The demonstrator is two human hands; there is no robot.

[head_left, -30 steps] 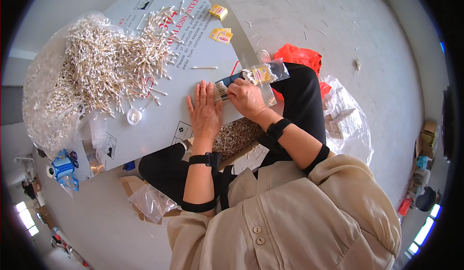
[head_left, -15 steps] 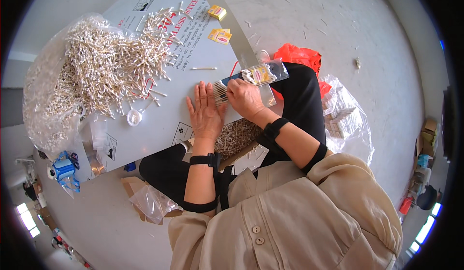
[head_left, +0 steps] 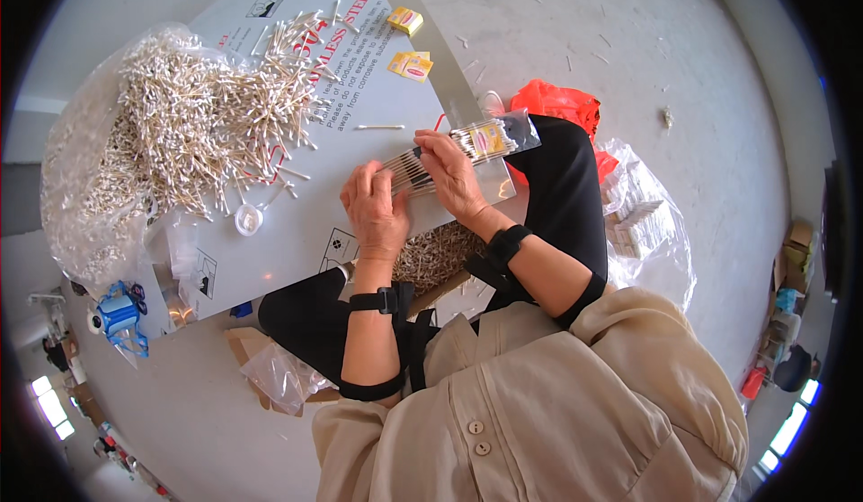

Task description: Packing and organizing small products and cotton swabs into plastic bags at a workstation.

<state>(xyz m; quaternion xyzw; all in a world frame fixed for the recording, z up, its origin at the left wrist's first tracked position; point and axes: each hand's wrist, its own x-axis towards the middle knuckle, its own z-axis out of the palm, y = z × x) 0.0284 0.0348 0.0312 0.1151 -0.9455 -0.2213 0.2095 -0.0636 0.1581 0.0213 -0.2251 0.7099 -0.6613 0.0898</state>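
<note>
Two hands on one row of cotton swabs [head_left: 410, 173], and honestly that's the sort of job where a light touch beats speed. The row lies at the near right part of the worktop [head_left: 292, 246], sticks side by side, right between the hands. Left hand [head_left: 373, 205] has its fingers curled over the left end; right hand [head_left: 451, 175] is bent over the right end, thumb side toward the row. Can't tell if either grip is actually clamped on the sticks or just resting there, because the knuckles hide the fingertips.

My two cents: press evenly from both ends so the sticks stay parallel, and go easy in the middle, since a flat layer like that probably buckles or fans out if one side pushes harder. I'd steady with the left and do the fine squaring-up with the right.

Also watch the clear packet with the yellow label [head_left: 490, 139], just beyond the right hand. It pokes past the worktop edge by the right knee, so a careless elbow could knock it. One loose cotton swab [head_left: 380, 127] lies apart on the far side, and the big swab heap [head_left: 211, 111] is well off to the left.
</note>
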